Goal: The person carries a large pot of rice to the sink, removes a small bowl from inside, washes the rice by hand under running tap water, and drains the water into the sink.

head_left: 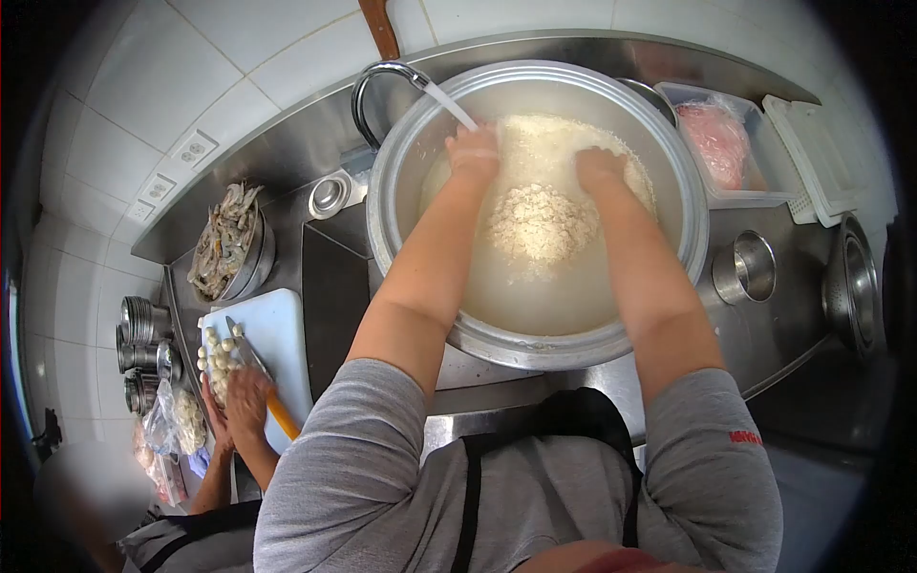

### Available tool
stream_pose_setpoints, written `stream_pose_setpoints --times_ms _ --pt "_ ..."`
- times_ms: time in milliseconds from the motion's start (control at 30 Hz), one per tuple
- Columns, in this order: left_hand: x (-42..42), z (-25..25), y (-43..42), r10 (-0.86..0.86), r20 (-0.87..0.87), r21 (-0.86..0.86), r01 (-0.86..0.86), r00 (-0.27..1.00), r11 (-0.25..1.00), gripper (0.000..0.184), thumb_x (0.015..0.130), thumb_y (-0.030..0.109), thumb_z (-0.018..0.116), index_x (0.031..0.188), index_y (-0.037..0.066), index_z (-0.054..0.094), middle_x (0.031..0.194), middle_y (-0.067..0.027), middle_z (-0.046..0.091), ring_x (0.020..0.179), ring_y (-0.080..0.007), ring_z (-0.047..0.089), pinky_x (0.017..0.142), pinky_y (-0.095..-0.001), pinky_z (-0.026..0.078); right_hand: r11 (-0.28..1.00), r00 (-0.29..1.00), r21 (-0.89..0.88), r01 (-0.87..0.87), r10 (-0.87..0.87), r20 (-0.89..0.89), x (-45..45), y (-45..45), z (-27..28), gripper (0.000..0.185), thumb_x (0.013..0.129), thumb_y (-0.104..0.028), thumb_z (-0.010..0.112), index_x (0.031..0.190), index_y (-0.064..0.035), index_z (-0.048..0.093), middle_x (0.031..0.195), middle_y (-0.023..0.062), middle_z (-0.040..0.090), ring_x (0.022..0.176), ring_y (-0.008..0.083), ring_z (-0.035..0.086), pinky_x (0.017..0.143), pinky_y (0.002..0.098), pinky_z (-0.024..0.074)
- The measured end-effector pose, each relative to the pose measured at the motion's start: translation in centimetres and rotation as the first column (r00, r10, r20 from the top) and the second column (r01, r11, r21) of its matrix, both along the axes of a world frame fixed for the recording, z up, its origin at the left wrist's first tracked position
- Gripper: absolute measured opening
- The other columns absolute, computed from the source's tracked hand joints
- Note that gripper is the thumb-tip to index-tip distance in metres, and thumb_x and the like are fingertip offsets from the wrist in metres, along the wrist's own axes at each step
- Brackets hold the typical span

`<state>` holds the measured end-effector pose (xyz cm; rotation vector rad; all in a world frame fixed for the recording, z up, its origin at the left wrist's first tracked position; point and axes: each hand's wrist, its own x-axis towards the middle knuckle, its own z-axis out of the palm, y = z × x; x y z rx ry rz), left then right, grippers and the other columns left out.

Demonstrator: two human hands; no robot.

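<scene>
A large round metal basin [702, 215] holds cloudy water and pale grains [540, 224], which rise in a mound near the middle. My left hand [473, 153] is at the basin's upper left, its fingers spread under the stream from the curved faucet [387, 69]. On the right side, my right hand [602, 170] reaches down into the grains and cloudy water. Its fingers are partly sunk, and what they hold, if anything, is hidden.
At left, a co-worker's hands [244, 401] are over small white pieces on a cutting board [291, 334], beside an orange-handled knife [281, 413]. A bowl of shrimp [258, 263] stands behind. On the right are a plastic tub [755, 198], a metal cup [745, 267] and colanders [850, 286].
</scene>
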<state>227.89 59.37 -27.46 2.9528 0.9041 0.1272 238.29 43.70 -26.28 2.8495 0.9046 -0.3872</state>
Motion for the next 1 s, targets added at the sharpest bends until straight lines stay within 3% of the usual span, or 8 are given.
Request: stream_pose_setpoints --times_ms 167,333,567,667,767,833,967,1000 --pt "-0.9 0.9 -0.3 0.055 -0.013 -0.060 -0.055 0.998 0.997 0.039 0.077 0.017 0.052 0.116 0.016 0.046 0.121 -0.0102 0.046 0.112 -0.0307 0.043 0.089 -0.0450 0.036 0.994 1.000 0.105 0.008 -0.007 -0.012 -0.1 0.0 0.8 0.035 0.081 -0.017 0.053 0.116 -0.0145 0.054 0.123 0.0063 0.048 0.114 0.0242 0.044 0.094 0.0484 0.0293" --pt "-0.9 -0.6 -1.3 -0.007 0.064 -0.123 0.015 0.998 0.992 0.050 0.082 0.041 0.050 0.126 0.019 0.040 0.129 -0.0102 0.040 0.120 -0.0328 0.036 0.097 -0.0463 0.030 0.981 0.999 0.195 0.001 -0.008 0.039 -1.3 0.1 -0.4 0.057 0.084 -0.048 0.046 0.132 -0.0220 0.033 0.140 0.0048 0.027 0.128 0.0227 0.025 0.100 0.0505 0.0226" --pt "-0.6 1.6 -1.7 -0.149 0.158 -0.177 0.177 0.976 0.968 0.048 0.085 0.045 0.045 0.126 0.020 0.042 0.131 -0.0038 0.039 0.123 -0.0265 0.033 0.099 -0.0463 0.027 0.971 0.994 0.224 -0.088 0.073 0.076 -1.5 0.4 -1.3 0.062 0.084 -0.056 0.039 0.135 -0.0224 0.029 0.143 0.0043 0.021 0.131 0.0224 0.017 0.104 0.0549 0.0108" --pt "0.0 3.0 -0.3 -0.284 -0.170 -0.157 0.259 0.944 0.953 0.047 0.085 0.043 0.045 0.125 0.019 0.042 0.129 -0.0044 0.040 0.124 -0.0244 0.032 0.099 -0.0469 0.026 0.974 0.999 0.220 -0.053 0.050 0.016 -1.2 0.7 -0.3 0.061 0.084 -0.057 0.037 0.134 -0.0221 0.031 0.142 0.0037 0.022 0.131 0.0226 0.019 0.105 0.0565 0.0074" --pt "-1.7 4.2 1.1 -0.351 -0.436 0.101 0.433 0.829 0.896 0.050 0.086 0.045 0.041 0.128 0.017 0.041 0.135 -0.0045 0.036 0.128 -0.0227 0.026 0.104 -0.0467 0.018 0.975 0.996 0.217 -0.044 0.059 -0.060 -1.1 0.6 0.4 0.061 0.084 -0.057 0.037 0.133 -0.0219 0.033 0.142 0.0034 0.023 0.130 0.0232 0.020 0.104 0.0572 0.0073" --pt "-3.7 4.8 2.8 -0.167 -0.628 0.416 0.509 0.760 0.754 0.055 0.087 0.049 0.035 0.130 0.015 0.039 0.140 -0.0042 0.028 0.133 -0.0200 0.016 0.107 -0.0457 0.006 0.972 0.995 0.231 -0.044 0.064 -0.078 -1.1 0.5 0.2 0.061 0.084 -0.057 0.038 0.133 -0.0218 0.033 0.142 0.0037 0.023 0.130 0.0242 0.022 0.104 0.0574 0.0071" --pt "-8.1 6.0 3.6 -0.132 -0.781 0.401 0.652 0.610 0.644 0.059 0.087 0.051 0.031 0.133 0.014 0.035 0.144 -0.0033 0.019 0.135 -0.0175 0.007 0.107 -0.0449 -0.007 0.965 0.996 0.261 -0.032 0.054 -0.076 -1.0 0.4 0.0 0.060 0.083 -0.055 0.040 0.133 -0.0218 0.033 0.141 0.0038 0.025 0.129 0.0241 0.023 0.104 0.0577 0.0072" --pt "-9.1 5.6 2.7 -0.109 -0.809 0.306 0.573 0.577 0.760 0.059 0.087 0.052 0.032 0.132 0.014 0.037 0.142 -0.0056 0.025 0.133 -0.0200 0.013 0.107 -0.0442 0.001 0.969 0.996 0.245 -0.033 0.053 -0.075 -1.1 0.5 0.2 0.059 0.083 -0.055 0.042 0.132 -0.0213 0.035 0.140 0.0042 0.026 0.129 0.0239 0.023 0.104 0.0581 0.0074"
